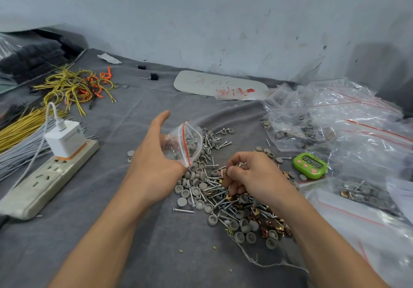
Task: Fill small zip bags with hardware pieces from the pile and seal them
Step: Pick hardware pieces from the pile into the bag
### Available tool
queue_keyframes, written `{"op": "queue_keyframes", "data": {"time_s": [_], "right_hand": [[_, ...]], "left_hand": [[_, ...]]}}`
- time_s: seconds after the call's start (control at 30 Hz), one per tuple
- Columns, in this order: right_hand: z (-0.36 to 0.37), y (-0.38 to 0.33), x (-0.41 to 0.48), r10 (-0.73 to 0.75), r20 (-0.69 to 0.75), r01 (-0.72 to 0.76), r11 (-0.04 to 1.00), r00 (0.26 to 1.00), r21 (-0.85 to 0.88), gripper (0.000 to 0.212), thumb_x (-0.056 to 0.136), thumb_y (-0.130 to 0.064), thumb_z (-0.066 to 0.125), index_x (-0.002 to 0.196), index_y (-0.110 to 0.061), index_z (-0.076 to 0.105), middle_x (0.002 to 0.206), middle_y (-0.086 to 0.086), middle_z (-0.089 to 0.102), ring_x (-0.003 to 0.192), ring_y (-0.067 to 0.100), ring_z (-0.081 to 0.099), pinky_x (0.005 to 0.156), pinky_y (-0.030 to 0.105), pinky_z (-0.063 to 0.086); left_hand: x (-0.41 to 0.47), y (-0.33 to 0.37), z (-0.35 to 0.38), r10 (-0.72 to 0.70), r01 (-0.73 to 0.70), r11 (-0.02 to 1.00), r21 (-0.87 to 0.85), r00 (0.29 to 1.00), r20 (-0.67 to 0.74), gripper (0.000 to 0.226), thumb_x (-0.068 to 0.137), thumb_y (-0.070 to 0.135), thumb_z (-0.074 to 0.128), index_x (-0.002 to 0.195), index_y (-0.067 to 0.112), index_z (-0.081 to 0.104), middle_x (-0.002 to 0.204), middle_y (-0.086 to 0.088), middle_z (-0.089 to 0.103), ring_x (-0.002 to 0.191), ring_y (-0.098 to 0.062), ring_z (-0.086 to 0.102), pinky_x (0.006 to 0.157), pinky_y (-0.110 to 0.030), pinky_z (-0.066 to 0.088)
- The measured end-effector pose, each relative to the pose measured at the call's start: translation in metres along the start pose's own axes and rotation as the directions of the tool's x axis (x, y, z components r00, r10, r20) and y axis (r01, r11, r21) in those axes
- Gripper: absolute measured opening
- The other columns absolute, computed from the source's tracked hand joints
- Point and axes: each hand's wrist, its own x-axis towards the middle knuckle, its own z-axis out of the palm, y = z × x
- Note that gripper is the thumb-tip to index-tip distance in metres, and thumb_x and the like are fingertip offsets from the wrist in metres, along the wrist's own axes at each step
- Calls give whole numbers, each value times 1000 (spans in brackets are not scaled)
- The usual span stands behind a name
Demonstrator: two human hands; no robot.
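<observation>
A pile of hardware pieces [214,189], made of grey round caps, silver screws and copper-coloured clips, lies on the grey cloth at the centre. My left hand [154,162] holds a small clear zip bag [185,142] with a red seal strip just above the pile's left side; a few grey caps show inside it. My right hand [252,176] is over the middle of the pile, its curled fingers pinching small copper clips and screws.
A white power strip [47,180] with a charger plugged in lies at the left, next to bundles of yellow and grey wires [73,86]. A green timer [310,165] and heaps of clear filled bags [335,118] sit at the right. The wall stands behind.
</observation>
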Motion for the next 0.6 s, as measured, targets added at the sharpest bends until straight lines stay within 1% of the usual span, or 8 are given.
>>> {"op": "queue_keyframes", "data": {"time_s": [0.07, 0.13, 0.23, 0.3, 0.37, 0.47, 0.5, 0.6], "right_hand": [[-1, -1, -2, -31, -28, 29, 998, 999, -50, 14, 100, -10, 55, 92, -17, 63, 78, -2, 78, 67, 20, 75, 69, 46, 58], [-2, -2, -3, -78, -79, 68, 991, 994, -116, 16, 98, -13, 58, 87, -23, 63, 82, -4, 78, 72, 19, 73, 76, 47, 59], [-4, -3, -4, -115, -127, 92, 980, 985, -179, 17, 95, -15, 61, 82, -26, 64, 78, -11, 77, 69, 6, 67, 68, 36, 53], [-6, -3, -5, -114, -123, 90, 978, 986, -188, 16, 94, -15, 62, 81, -24, 64, 74, -12, 76, 59, -1, 62, 62, 28, 47], [-6, -5, -7, -89, -70, 81, 990, 994, -115, 16, 95, -11, 59, 84, -21, 64, 74, -6, 77, 59, 6, 64, 62, 30, 49], [-6, -7, -9, -39, 33, 35, 995, 999, 97, 15, 97, -4, 54, 87, -13, 61, 79, 5, 79, 63, 16, 69, 58, 29, 47], [-7, -6, -9, -30, 37, 26, 994, 999, 108, 15, 97, -4, 55, 87, -13, 61, 79, 6, 79, 63, 17, 71, 58, 29, 47], [-8, -2, -10, -49, -34, 44, 990, 998, -132, 10, 94, -16, 64, 85, -20, 66, 73, -2, 78, 61, 11, 73, 56, 24, 51]], "left_hand": [[0, 0, 1, 0, 0, 1000, 7, 1000, 3, 106, 54, 31, 68, 146, 59, 24, 112, 19, 69, 116, -2, 59, 99, -38, 48], [-1, 1, 1, 0, 0, 1000, 13, 1000, 2, 106, 53, 32, 67, 146, 60, 24, 112, 20, 68, 117, -3, 59, 99, -39, 48], [-2, 1, 2, 2, -2, 1000, 13, 1000, 6, 106, 53, 32, 66, 145, 61, 24, 113, 20, 68, 117, -3, 59, 97, -41, 49], [-1, 0, 3, 6, -6, 1000, 13, 1000, 10, 106, 53, 30, 67, 145, 61, 23, 113, 20, 68, 114, -4, 60, 88, -35, 50], [0, -1, 4, 9, -9, 1000, 8, 1000, 19, 106, 57, 25, 68, 144, 63, 23, 114, 19, 68, 109, -9, 63, 79, -33, 48], [2, -3, 4, 18, -18, 1000, 2, 999, 27, 106, 65, 12, 72, 143, 64, 23, 116, 16, 68, 100, -17, 66, 73, -35, 48], [2, -4, 4, 19, -19, 1000, 5, 999, 27, 106, 66, 10, 72, 143, 64, 23, 116, 15, 68, 99, -17, 66, 73, -35, 48], [0, -2, 3, 22, -23, 1000, 14, 999, 23, 106, 61, 16, 71, 144, 63, 23, 116, 16, 68, 105, -17, 65, 83, -39, 51]]}}
